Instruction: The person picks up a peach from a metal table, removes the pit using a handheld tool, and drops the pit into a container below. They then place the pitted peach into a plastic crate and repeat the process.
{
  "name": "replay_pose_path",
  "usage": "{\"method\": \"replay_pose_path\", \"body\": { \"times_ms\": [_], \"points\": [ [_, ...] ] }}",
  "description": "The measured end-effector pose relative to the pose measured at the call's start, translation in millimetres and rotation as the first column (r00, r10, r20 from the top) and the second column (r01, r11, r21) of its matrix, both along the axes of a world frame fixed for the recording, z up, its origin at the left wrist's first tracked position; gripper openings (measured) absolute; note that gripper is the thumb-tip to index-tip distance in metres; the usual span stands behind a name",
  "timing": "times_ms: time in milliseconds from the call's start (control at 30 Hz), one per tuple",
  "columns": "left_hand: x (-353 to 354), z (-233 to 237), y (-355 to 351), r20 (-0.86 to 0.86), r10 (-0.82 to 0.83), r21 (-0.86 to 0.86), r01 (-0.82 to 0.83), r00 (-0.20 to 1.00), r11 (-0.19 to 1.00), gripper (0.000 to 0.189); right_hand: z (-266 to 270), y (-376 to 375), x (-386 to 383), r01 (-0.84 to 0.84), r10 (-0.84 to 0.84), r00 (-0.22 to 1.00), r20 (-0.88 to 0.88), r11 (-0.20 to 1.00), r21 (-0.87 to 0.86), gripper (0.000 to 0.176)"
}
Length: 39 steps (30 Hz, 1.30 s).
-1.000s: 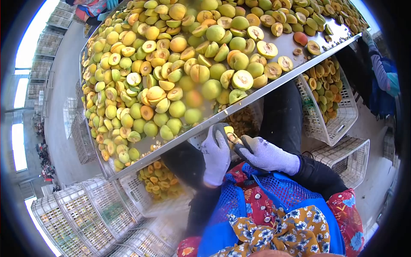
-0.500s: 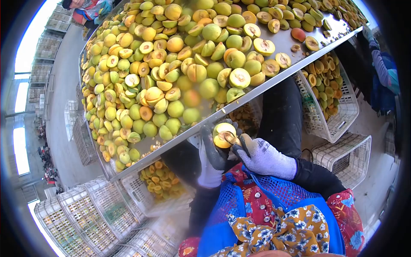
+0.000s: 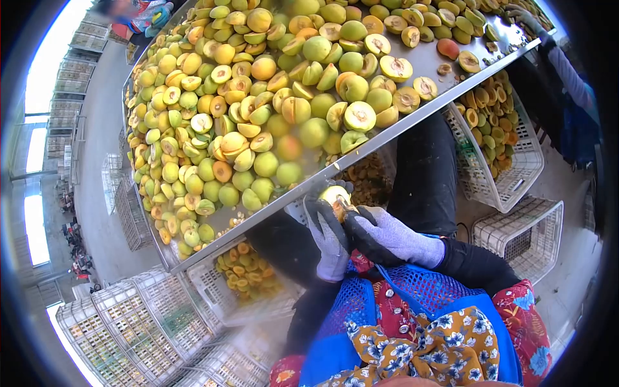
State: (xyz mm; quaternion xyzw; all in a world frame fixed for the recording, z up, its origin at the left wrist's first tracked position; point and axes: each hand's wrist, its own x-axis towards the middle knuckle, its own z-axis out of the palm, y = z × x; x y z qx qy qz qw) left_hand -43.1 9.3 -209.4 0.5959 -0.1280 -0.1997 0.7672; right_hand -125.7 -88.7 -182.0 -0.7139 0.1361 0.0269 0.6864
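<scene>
My left hand, in a grey-and-black work glove, is closed round a pale yellow-green peach half below the table edge. My right hand, gloved the same way, is closed and pressed against the near side of the fruit. It grips a small pitting tool with a curved metal loop, now mostly hidden between fingers and fruit. Beyond my hands, a heap of peach halves covers much of the metal table, many cut face up with the stone showing.
A white crate of peach halves stands at the right, beside another crate. More crates are at lower left, one holding halves. A co-worker's gloved hand reaches onto the table; another person is at upper left.
The peach half has tilted, so its cut face no longer shows fully. My right hand has moved in closer, and my left fingers wrap further round the fruit. The co-worker's hand has come onto the table.
</scene>
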Motion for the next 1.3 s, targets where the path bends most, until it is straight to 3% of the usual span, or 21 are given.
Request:
{"method": "replay_pose_path", "body": {
  "times_ms": [67, 100, 167, 200, 233, 333, 400, 500, 600, 700, 800, 833, 900, 933, 1000, 1033, 1133, 1167, 1200, 1267, 1300],
  "points": [
    [5.5, 1.1, 3.4, -0.102, -0.085, -0.035, 0.082, 0.991, 0.996, 0.045, 15.6, -8.9, 2.9, 0.051, 0.054, 0.956, -0.288, 0.938, 0.344, 0.029],
    [11.3, 6.0, 8.0, -0.201, -0.145, -0.046, 0.138, 0.969, 0.989, 0.045, 10.7, -8.2, 1.2, -0.026, 0.049, 0.966, -0.256, 0.995, 0.092, 0.031],
    [22.8, 4.5, 13.0, -0.444, -0.192, -0.111, 0.158, 0.875, 0.981, 0.04, -3.4, -2.8, -3.2, -0.067, 0.033, 0.977, -0.209, 0.985, -0.158, 0.032],
    [22.4, 2.7, 13.7, -0.443, -0.163, -0.075, 0.144, 0.881, 0.987, 0.039, -6.9, -1.2, -4.6, -0.089, 0.037, 0.982, -0.185, 0.955, -0.282, 0.032],
    [21.6, 3.3, 13.5, -0.443, -0.133, -0.037, 0.131, 0.887, 0.991, 0.039, -8.0, 0.8, -5.1, -0.083, 0.023, 0.979, -0.202, 0.953, -0.29, 0.033],
    [18.0, -11.8, 5.4, 0.095, -0.086, 0.29, 0.056, 0.992, 0.955, 0.037, -7.1, 6.6, -2.6, -0.02, -0.035, 0.984, -0.174, 0.953, -0.302, 0.033],
    [13.3, -12.8, -1.8, -0.284, 0.055, 0.076, -0.035, 0.957, 0.996, 0.036, -22.5, 12.2, -8.0, 0.072, -0.091, 0.994, -0.053, 0.959, -0.275, 0.032],
    [2.4, -0.1, -8.8, -0.223, 0.097, 0.123, -0.07, 0.97, 0.99, 0.036, -27.8, 6.4, -8.5, -0.005, 0.016, 0.998, -0.055, 0.977, 0.211, 0.033],
    [6.4, 6.6, -11.7, -0.207, 0.069, 0.139, -0.04, 0.976, 0.989, 0.038, -7.9, 1.6, -7.0, 0.152, 0.036, 0.963, -0.269, 0.748, 0.646, 0.037],
    [9.8, 0.7, -6.0, -0.408, -0.024, -0.007, 0.023, 0.913, 1.0, 0.038, 14.7, -22.8, -5.0, 0.131, 0.213, 0.918, -0.334, 0.634, 0.762, 0.041],
    [5.4, -6.1, -1.9, -0.382, -0.039, 0.025, 0.052, 0.923, 0.998, 0.039, 11.2, -30.3, -7.6, 0.195, 0.309, 0.886, -0.345, 0.427, 0.883, 0.041],
    [3.9, -5.5, -3.7, -0.319, -0.027, 0.104, 0.064, 0.947, 0.992, 0.039, 16.4, -29.6, -6.3, 0.123, 0.308, 0.874, -0.377, 0.61, 0.782, 0.04],
    [2.8, -8.4, -3.4, -0.328, -0.003, 0.196, 0.071, 0.945, 0.978, 0.04, -3.8, -9.0, -6.4, 0.134, 0.161, 0.924, -0.348, 0.713, 0.688, 0.039],
    [5.6, -13.0, -2.5, -0.351, -0.037, 0.129, 0.087, 0.936, 0.988, 0.041, -2.3, -11.7, -8.4, 0.196, 0.203, 0.884, -0.42, 0.655, 0.73, 0.04],
    [7.1, -18.7, 3.4, -0.398, -0.108, 0.0, 0.118, 0.911, 0.993, 0.042, 7.5, -26.8, -10.0, 0.259, 0.3, 0.875, -0.381, 0.374, 0.89, 0.041],
    [7.6, -16.3, 3.2, -0.391, -0.117, -0.025, 0.117, 0.913, 0.993, 0.043, -20.2, -27.4, -13.3, 0.27, 0.43, 0.876, -0.22, -0.058, 0.961, 0.041],
    [8.0, -1.4, -0.2, -0.376, -0.112, -0.011, 0.116, 0.92, 0.993, 0.044, -6.0, -34.3, -14.3, 0.273, 0.419, 0.862, -0.285, 0.091, 0.958, 0.04],
    [9.5, 2.3, -2.6, -0.157, -0.156, 0.229, 0.19, 0.975, 0.955, 0.045, 10.8, -29.7, -8.7, 0.222, 0.338, 0.823, -0.456, 0.547, 0.807, 0.039],
    [9.8, 0.2, -1.9, -0.24, -0.161, 0.145, 0.199, 0.957, 0.969, 0.045, -3.0, -14.3, -12.4, 0.219, 0.218, 0.891, -0.399, 0.564, 0.796, 0.039],
    [9.3, -10.1, 0.1, -0.397, -0.193, -0.023, 0.201, 0.897, 0.979, 0.045, 12.2, -25.0, -10.6, 0.27, 0.276, 0.853, -0.443, 0.493, 0.827, 0.039],
    [7.0, -12.8, 0.8, -0.444, -0.159, -0.051, 0.153, 0.882, 0.987, 0.043, 4.5, -27.8, -9.6, 0.296, 0.383, 0.852, -0.357, 0.211, 0.932, 0.039]
  ]
}}
